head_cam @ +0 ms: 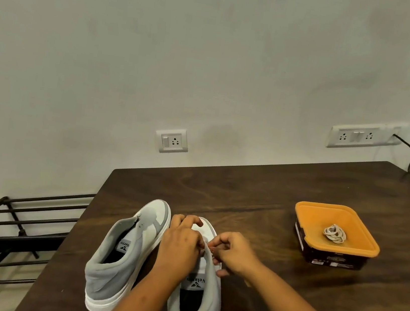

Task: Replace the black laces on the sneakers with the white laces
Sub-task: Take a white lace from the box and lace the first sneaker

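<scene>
A black metal rack (5,219) stands on the floor, just beside the left edge of the brown worktop (272,191). Near that left edge stands the left sneaker (121,257). It is grey and white, upright, and its toe points to the far edge. Just beside it on the right stands the right sneaker (201,302), close to the near edge, with its toe pointing the same way. The left hand (181,244) lies over the front of the right sneaker, and its fingers are curled down on it. The right hand (234,254) is at that sneaker's right side. Its fingers (218,241) are bent and pinch at the top of the tongue. The two hands are close together there. If a lace is between the fingers, it is too small to tell. Toward the right edge sits an orange tub (316,216), well apart from the sneakers. A rolled-up white lace (334,233) lies inside it.
</scene>
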Demonstrator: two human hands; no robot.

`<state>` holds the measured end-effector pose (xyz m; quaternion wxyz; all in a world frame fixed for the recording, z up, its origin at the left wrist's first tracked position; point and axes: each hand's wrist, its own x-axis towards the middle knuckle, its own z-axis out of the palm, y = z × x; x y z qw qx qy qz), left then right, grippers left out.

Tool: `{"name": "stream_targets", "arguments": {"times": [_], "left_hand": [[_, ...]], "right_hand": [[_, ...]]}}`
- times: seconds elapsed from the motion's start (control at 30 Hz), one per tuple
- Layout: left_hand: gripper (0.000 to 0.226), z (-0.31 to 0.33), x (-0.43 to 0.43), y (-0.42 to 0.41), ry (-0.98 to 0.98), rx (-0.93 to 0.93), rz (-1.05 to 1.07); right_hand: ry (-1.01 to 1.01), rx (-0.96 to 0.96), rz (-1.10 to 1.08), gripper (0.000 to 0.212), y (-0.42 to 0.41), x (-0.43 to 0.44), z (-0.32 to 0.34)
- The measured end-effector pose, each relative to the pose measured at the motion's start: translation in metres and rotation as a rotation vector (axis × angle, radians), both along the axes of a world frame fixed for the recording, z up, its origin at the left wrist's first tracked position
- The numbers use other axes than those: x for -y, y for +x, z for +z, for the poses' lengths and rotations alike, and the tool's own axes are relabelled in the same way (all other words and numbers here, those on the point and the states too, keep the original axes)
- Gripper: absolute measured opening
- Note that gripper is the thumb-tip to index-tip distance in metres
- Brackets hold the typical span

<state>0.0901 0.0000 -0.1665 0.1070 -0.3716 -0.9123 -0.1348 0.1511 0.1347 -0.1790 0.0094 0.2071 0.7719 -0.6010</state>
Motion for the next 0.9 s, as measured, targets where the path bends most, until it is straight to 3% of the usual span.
{"name": "stream_targets", "arguments": {"times": [0.27, 0.47, 0.6, 0.67, 0.73, 0.9], "left_hand": [[0.021, -0.006, -0.005, 0.007, -0.019, -0.041, 0.106], [0.031, -0.007, 0.002, 0.002, -0.109, 0.060, 0.099], [0.026, -0.007, 0.003, 0.003, -0.103, 0.046, 0.109], [0.023, -0.008, 0.004, 0.002, -0.065, 0.071, 0.121], [0.021, -0.008, 0.005, 0.000, -0.026, 0.127, 0.131], [0.019, -0.008, 0.005, -0.002, 0.030, 0.223, 0.166]], "right_hand": [[0.139, -0.024, -0.120, 0.032, -0.004, 0.010, -0.006], [-0.290, -0.073, -0.447, 0.022, -0.005, 0.002, 0.011], [-0.745, -0.355, -0.718, 0.022, -0.002, -0.025, 0.055], [-0.841, -0.520, -0.859, 0.024, 0.004, -0.044, 0.073], [-0.740, -0.629, -0.953, 0.019, 0.011, -0.058, 0.084], [0.247, -0.835, -0.875, 0.021, 0.031, -0.076, 0.095]]}}
